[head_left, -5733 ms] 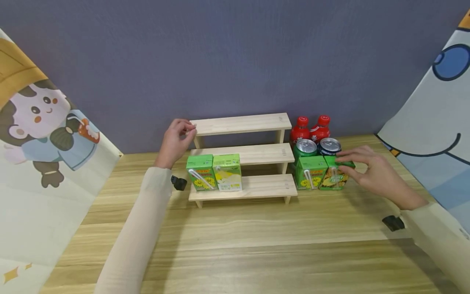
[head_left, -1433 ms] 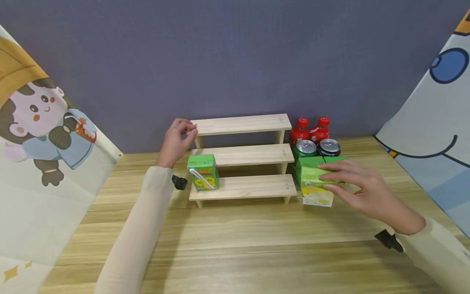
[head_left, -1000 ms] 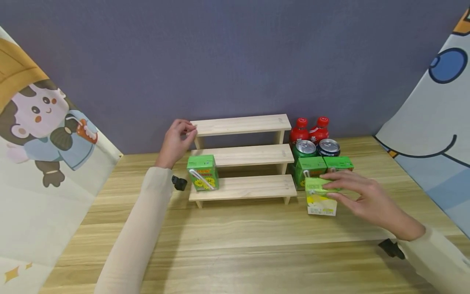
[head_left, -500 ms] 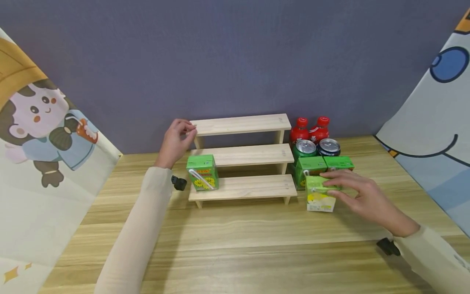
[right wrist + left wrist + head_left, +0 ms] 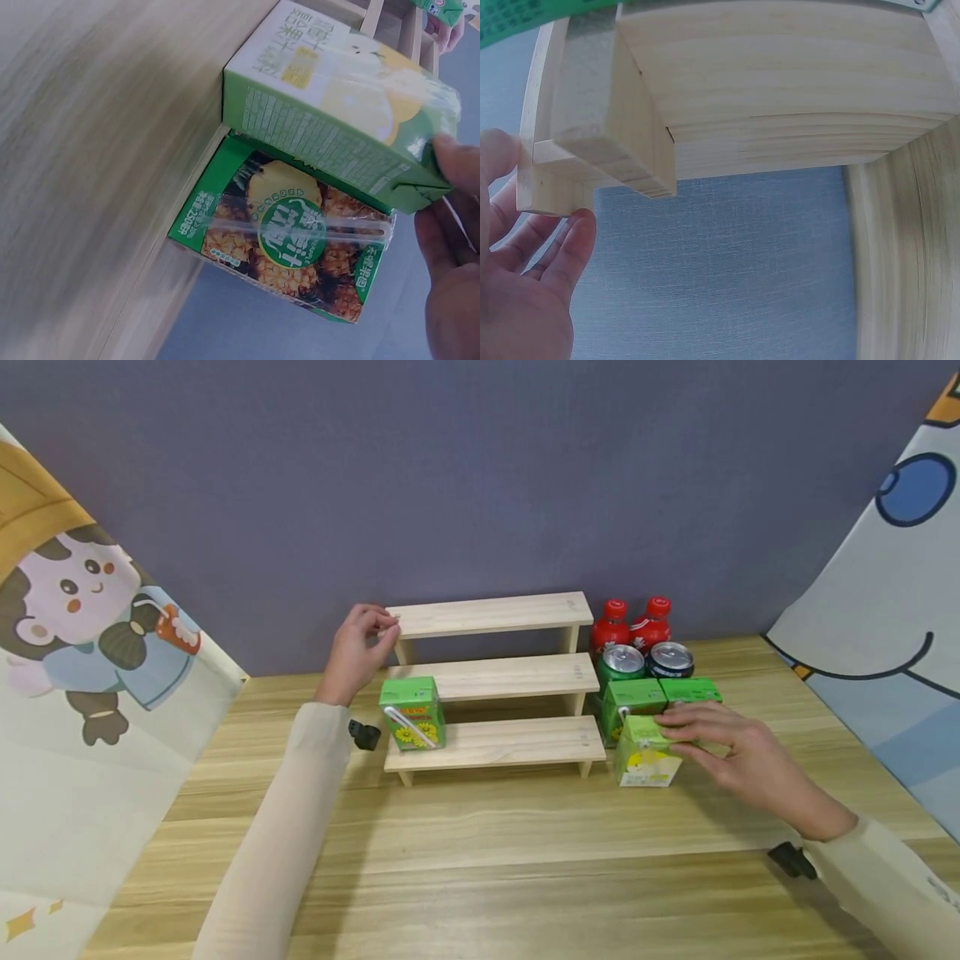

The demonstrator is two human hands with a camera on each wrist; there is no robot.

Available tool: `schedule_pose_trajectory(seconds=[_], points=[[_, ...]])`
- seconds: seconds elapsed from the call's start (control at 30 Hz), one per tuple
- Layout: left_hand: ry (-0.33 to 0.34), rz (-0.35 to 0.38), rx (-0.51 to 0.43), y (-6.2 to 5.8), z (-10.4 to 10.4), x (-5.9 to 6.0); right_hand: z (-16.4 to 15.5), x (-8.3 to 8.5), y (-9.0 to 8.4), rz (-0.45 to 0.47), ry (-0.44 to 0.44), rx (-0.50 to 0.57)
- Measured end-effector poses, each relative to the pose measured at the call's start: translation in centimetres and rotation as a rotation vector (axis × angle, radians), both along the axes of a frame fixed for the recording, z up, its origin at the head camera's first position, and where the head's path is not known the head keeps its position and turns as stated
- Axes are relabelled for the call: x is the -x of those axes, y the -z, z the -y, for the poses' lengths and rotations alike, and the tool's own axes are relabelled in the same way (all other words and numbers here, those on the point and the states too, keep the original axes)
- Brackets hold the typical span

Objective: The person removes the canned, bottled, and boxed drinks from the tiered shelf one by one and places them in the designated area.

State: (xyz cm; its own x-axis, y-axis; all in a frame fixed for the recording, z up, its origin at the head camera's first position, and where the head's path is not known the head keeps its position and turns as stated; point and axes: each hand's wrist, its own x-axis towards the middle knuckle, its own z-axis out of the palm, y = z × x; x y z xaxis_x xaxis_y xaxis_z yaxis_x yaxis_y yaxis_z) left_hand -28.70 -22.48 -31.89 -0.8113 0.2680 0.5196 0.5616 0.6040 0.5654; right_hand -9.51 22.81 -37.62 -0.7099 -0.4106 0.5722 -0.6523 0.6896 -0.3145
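In the head view my right hand (image 5: pixel 738 756) pinches a light green pear juice box (image 5: pixel 648 764) by its top. The box is upright on the table, in front of two green drink boxes. In the right wrist view, thumb and fingers grip its top end, and it sits right beside the pineapple juice box (image 5: pixel 285 225). My left hand (image 5: pixel 354 652) holds the left end of the three-tier wooden shelf's (image 5: pixel 491 614) top board. Thumb and fingers lie around that board end in the left wrist view. On the lowest tier, at the left, stands a green flower-print drink box (image 5: pixel 411 714).
Right of the shelf, two red-capped bottles (image 5: pixel 650 625) stand at the back. Before them are a green can (image 5: pixel 622 662) and a dark can (image 5: pixel 671 660), then a green drink box (image 5: pixel 633 695) close against the shelf's side. A grey wall (image 5: pixel 480 485) rises behind.
The pear juice box was on the lowest tier; my right hand has carried it to the table at the right. Lately it has turned and shifted slightly left. The left hand has stayed put.
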Motion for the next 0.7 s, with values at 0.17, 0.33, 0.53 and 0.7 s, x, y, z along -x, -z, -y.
schedule_pose_trajectory(seconds=[0.17, 0.33, 0.53, 0.7], points=[[0.001, 0.003, -0.003, 0.0, 0.0, 0.0, 0.4, 0.1, -0.2, 0.02, 0.028, -0.034], [0.002, 0.004, -0.004, 0.1, 0.0, 0.0, 0.7, 0.5, -0.3, -0.021, 0.012, -0.016], [0.007, 0.0, -0.007, 0.0, 0.0, -0.1, 0.9, 1.0, -0.4, -0.027, 0.023, -0.015], [0.004, 0.008, -0.005, 0.0, 0.0, -0.1, 1.0, 1.2, -0.3, 0.004, 0.062, -0.028]])
